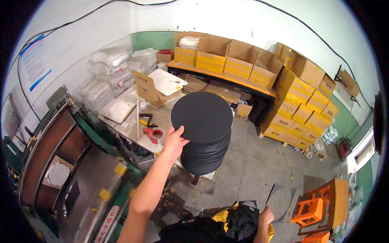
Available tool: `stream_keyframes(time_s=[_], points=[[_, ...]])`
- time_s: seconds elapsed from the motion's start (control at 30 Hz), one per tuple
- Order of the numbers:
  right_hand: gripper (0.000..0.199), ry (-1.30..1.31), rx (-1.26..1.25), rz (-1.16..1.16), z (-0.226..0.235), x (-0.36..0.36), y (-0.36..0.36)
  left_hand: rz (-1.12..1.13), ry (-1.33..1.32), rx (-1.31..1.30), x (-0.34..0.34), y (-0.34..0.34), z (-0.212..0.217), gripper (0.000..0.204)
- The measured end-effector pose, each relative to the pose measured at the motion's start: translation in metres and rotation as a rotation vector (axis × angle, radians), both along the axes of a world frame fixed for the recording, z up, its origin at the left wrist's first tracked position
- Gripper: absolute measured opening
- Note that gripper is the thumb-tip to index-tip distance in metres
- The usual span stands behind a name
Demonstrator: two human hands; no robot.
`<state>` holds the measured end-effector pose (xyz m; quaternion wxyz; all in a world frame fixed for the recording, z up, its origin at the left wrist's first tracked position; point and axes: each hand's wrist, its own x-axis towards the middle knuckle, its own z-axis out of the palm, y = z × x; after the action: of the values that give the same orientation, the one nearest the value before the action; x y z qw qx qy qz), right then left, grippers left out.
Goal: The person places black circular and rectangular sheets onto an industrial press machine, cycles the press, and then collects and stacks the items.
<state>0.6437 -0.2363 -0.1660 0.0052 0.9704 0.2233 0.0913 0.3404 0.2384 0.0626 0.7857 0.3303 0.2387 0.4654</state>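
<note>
Left hand [174, 143] pinches a black disc [202, 116] — right hand [266, 217] perhaps holds a sheet [276, 190].

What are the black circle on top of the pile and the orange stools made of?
The black disc by the left hand could be felt, foam or rubber: it looks dull and flat. The orange stools are probably smooth plastic, since their colour looks bright and even.

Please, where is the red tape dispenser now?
The red tape dispenser lies on the pale table, left of centre in the head view, just left of the left hand.
</note>
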Motion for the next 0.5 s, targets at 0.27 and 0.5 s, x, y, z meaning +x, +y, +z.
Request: stream_keyframes(time_s=[0.27,0.5], points=[[0.045,0.859,-0.433,-0.117,-0.174,-0.064,-0.058,-0.020,0.211,-0.081,0.058,0.016,-0.044,0.031],[0.033,1.351,-0.483,0.527,-0.240,-0.060,0.124,0.079,0.170,0.005,-0.027,-0.035,-0.028,0.047]])
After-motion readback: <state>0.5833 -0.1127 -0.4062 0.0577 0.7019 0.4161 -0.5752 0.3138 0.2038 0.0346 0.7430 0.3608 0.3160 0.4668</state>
